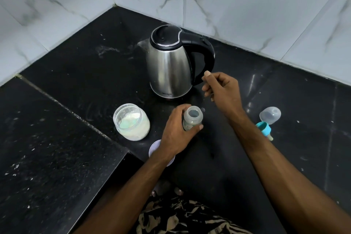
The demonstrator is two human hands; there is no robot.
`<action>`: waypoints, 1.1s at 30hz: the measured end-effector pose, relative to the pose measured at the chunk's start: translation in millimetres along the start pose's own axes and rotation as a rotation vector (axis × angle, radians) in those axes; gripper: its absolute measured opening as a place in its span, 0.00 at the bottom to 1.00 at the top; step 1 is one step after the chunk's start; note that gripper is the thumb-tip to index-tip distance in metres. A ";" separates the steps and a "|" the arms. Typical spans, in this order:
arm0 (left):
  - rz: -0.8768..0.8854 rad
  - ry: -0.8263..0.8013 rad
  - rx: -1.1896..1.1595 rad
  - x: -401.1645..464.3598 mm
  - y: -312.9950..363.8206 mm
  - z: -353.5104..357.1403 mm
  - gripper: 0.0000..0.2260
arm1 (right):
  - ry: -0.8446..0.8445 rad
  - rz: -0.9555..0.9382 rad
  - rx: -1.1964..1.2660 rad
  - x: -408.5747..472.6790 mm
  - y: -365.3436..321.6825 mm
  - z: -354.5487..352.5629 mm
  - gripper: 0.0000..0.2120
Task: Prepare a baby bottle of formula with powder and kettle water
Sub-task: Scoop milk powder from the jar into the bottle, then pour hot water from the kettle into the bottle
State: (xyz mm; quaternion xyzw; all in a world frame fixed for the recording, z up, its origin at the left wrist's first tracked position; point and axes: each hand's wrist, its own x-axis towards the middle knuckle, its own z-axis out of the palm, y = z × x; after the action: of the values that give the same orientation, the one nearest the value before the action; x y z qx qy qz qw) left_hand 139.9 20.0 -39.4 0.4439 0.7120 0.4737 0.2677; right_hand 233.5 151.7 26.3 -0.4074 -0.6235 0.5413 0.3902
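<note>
Steel-and-black kettle (pixel 171 62) — black speckled counter (pixel 57 148) — white grey-veined wall tiles (pixel 247 2).

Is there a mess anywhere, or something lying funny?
A little. White powdery smudges streak the black counter left of the kettle. The bottle's teal ring and teat lie tipped on their side beside the clear cap, to the right. The bottle and powder jar stand upright.

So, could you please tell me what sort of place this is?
Most likely a home kitchen corner: a dark stone counter meets marble-look wall tiles, with an electric kettle and an open powder jar standing on it.
</note>
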 end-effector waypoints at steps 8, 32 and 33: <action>0.007 0.071 -0.092 -0.2 2.6 -9.3 0.22 | 0.114 -0.158 0.024 43.8 -21.9 -2.0 0.12; -0.063 0.115 -0.074 2.4 -0.7 -20.7 0.23 | -0.223 -0.180 -0.246 122.8 -7.0 15.5 0.37; -0.063 0.114 -0.072 3.3 -0.3 -21.0 0.23 | -0.244 -0.175 -0.240 124.4 -6.4 14.6 0.36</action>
State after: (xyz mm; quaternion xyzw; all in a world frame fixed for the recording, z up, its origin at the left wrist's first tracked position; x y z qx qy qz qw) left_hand 121.4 13.7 -30.9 0.3837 0.7223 0.5147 0.2571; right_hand 174.2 261.7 36.7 -0.3266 -0.7594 0.4724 0.3058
